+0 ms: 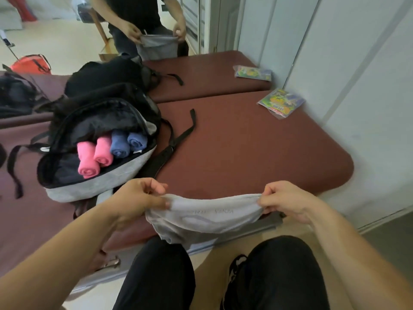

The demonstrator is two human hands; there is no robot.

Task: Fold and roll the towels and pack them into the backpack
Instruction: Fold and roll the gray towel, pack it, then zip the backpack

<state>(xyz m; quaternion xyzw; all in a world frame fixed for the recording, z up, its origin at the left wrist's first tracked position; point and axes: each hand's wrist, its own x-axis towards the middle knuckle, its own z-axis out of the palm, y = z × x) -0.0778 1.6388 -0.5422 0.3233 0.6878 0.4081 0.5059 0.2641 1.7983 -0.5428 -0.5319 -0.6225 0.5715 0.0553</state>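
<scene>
Nothing is reading clearly. Faint tone-on-tone lettering is running across the grey towel, just in front of and to the right of the backpack; it is showing upside down and is too blurred to make out. Bold yellow-and-red lettering is showing on the colourful packet, well to the right of the backpack, likewise inverted and illegible.

A maroon padded table fills the middle, its far edge right against a big mirror. Pale panelled doors run down the right side, a colourful packet lies near the table's far right corner, and beige floor shows below.
</scene>
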